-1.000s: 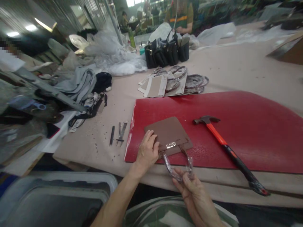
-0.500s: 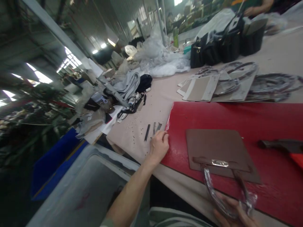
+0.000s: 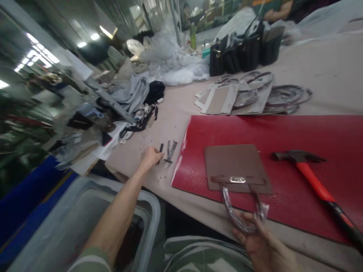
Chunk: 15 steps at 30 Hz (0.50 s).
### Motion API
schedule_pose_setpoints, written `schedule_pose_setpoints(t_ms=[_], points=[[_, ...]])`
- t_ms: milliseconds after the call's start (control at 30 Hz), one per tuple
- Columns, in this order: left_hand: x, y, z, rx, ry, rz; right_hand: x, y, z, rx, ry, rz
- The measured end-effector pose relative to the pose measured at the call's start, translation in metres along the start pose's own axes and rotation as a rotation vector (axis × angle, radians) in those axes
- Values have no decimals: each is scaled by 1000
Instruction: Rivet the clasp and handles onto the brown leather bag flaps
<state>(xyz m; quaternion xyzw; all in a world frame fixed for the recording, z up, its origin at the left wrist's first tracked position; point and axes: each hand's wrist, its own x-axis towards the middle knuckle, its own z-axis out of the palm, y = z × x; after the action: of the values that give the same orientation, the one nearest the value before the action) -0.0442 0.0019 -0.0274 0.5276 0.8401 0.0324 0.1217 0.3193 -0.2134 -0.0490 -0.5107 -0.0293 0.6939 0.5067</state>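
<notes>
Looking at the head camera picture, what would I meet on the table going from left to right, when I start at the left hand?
Left hand → black tool → metal hand tool → left edge of the red board → brown leather bag panel → orange-handled claw hammer

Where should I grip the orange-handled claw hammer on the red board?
Grip the orange shaft from above, coming from the near side of the red board: it lies flat and slants toward you, leaving the dark steel head at the far end.
</notes>
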Motion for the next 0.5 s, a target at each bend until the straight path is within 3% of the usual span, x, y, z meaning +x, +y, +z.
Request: schedule_pose_setpoints(t_ms=[167,333,500], points=[[-15,16,6,111,121,204,-4,6,1,73,-22,-61],[-19,25,6,153,-97,231,-2,9,-5,85,-33,-61],[-10,34,-2,173,-198,205,-3,8,-4,54,-57,-58]])
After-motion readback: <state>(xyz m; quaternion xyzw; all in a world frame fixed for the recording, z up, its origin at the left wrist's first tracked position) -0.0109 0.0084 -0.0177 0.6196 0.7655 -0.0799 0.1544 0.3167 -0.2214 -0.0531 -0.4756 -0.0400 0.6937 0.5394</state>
